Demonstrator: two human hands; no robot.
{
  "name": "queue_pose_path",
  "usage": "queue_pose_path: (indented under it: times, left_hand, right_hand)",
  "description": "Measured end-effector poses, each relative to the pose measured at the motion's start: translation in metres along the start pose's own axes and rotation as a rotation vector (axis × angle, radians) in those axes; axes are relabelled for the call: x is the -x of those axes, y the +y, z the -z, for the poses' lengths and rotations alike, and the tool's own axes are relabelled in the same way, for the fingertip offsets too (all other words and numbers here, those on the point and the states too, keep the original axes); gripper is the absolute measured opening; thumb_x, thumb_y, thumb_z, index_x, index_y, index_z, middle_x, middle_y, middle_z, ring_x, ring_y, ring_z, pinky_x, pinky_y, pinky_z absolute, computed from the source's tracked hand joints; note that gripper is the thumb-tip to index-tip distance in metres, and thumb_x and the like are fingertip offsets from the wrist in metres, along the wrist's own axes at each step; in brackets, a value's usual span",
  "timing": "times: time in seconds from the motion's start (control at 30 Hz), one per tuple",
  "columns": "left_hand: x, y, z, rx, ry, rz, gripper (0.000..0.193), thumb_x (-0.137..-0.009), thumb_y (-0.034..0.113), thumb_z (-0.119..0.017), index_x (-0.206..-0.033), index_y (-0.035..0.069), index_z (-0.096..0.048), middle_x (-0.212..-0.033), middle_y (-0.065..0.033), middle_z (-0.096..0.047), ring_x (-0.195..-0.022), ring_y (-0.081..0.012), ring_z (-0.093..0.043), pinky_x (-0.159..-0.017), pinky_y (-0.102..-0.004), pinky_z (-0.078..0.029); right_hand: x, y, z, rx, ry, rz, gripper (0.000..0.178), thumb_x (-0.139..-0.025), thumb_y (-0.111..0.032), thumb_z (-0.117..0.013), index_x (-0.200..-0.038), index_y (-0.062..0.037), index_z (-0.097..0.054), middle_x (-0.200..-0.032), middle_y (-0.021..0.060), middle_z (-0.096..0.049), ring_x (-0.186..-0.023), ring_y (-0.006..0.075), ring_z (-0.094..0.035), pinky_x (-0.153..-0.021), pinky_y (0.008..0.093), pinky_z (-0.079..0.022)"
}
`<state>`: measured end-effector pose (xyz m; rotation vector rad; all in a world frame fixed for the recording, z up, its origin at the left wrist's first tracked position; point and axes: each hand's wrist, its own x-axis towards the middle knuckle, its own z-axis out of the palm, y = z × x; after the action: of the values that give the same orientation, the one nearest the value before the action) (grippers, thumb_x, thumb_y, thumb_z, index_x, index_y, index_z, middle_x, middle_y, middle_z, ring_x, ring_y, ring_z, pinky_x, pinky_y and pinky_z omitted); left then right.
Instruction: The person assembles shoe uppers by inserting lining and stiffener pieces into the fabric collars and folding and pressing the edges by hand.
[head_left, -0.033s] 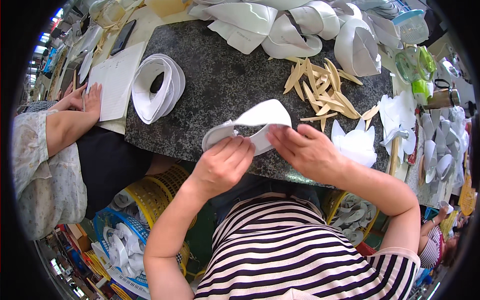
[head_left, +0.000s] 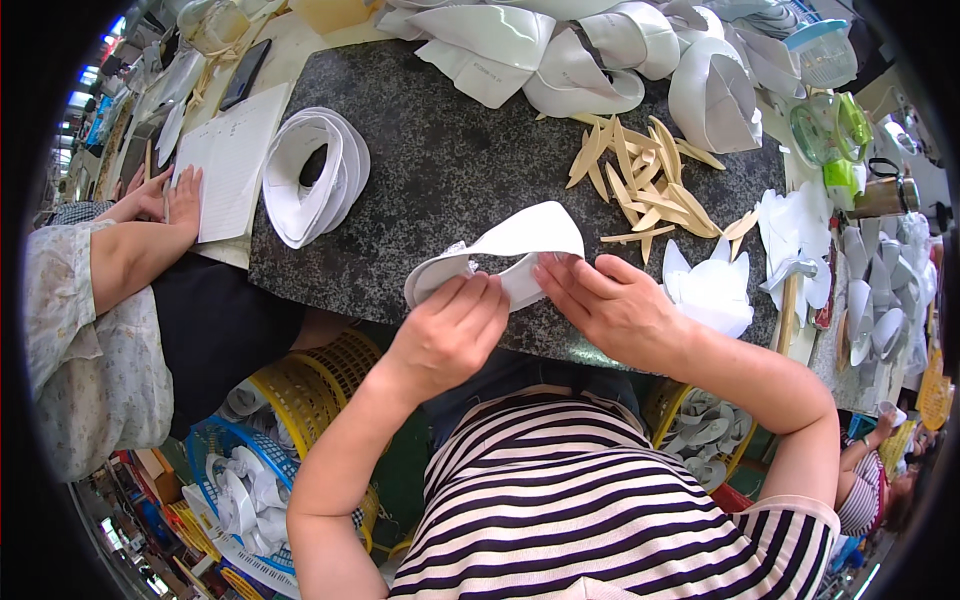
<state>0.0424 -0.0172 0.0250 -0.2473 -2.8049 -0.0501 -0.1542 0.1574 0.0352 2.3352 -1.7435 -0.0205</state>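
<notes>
A white shoe upper [head_left: 530,230], bent into an open loop, is held over the near edge of the dark speckled table [head_left: 430,130]. My left hand [head_left: 445,330] pinches its near left side, fingers closed on the rim. At the right end, my right hand [head_left: 610,300] grips the edge between thumb and fingers. A small crinkled bit shows along the inner left edge, too small to make out. Left of it stands a nested stack of similar white uppers [head_left: 345,185]. To the right lie a pile of tan, pointed strips [head_left: 655,185] and several white cut pieces [head_left: 712,290].
More white uppers [head_left: 490,60] are heaped along the far side. A hammer [head_left: 790,285] lies at the right edge, near a green clear-bladed fan [head_left: 845,140]. At left, a person's hand [head_left: 185,205] rests on a paper sheet [head_left: 230,150]. Baskets [head_left: 310,385] of white pieces stand below.
The upper's top edge tips very slightly, and the fingers of my right hand draw in a little closer on its end. Everything else stays put.
</notes>
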Motion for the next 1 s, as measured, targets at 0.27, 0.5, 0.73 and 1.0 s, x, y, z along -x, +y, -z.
queue_pose_path:
  times: [0.27, 0.5, 0.73, 1.0]
  left_hand:
    - [-0.006, 0.001, 0.000, 0.057, -0.023, 0.093, 0.038, -0.081, 0.012, -0.061, -0.115, -0.002, -0.069, -0.111, -0.0120, -0.067, -0.105, -0.0266, -0.064, -0.094, -0.0411, -0.051]
    - [-0.010, -0.004, -0.013, 0.148, 0.127, 0.282, 0.022, -0.082, 0.004, -0.069, -0.104, 0.000, -0.069, -0.099, -0.0106, -0.069, -0.093, -0.0284, -0.066, -0.085, -0.0407, -0.052]
    - [-0.019, 0.001, -0.009, 0.191, 0.055, 0.268, 0.025, -0.081, 0.007, -0.072, -0.106, 0.003, -0.069, -0.097, -0.0091, -0.066, -0.090, -0.0261, -0.064, -0.084, -0.0410, -0.049]
    - [-0.018, 0.002, -0.014, 0.144, 0.096, 0.229, 0.026, -0.079, 0.007, -0.068, -0.104, 0.003, -0.072, -0.098, -0.0076, -0.068, -0.091, -0.0242, -0.066, -0.085, -0.0400, -0.050]
  right_hand:
    - [-0.002, -0.005, -0.009, -0.199, 0.027, -0.052, 0.062, -0.082, -0.019, -0.063, -0.142, -0.0023, -0.055, -0.134, 0.0079, -0.059, -0.118, 0.0201, -0.054, -0.093, 0.0339, -0.044]
    - [-0.003, 0.000, -0.008, -0.335, 0.077, -0.047, 0.054, -0.084, -0.017, -0.062, -0.136, -0.0036, -0.058, -0.121, 0.0070, -0.060, -0.113, 0.0207, -0.057, -0.091, 0.0352, -0.045]
    - [0.004, -0.004, -0.016, -0.328, 0.081, -0.084, 0.051, -0.085, -0.016, -0.061, -0.135, -0.0149, -0.062, -0.129, 0.0077, -0.058, -0.118, 0.0189, -0.057, -0.091, 0.0351, -0.045]
    - [-0.005, -0.009, -0.005, -0.274, 0.043, -0.112, 0.053, -0.085, -0.019, -0.061, -0.138, -0.0102, -0.061, -0.130, 0.0097, -0.056, -0.117, 0.0211, -0.054, -0.091, 0.0342, -0.044]
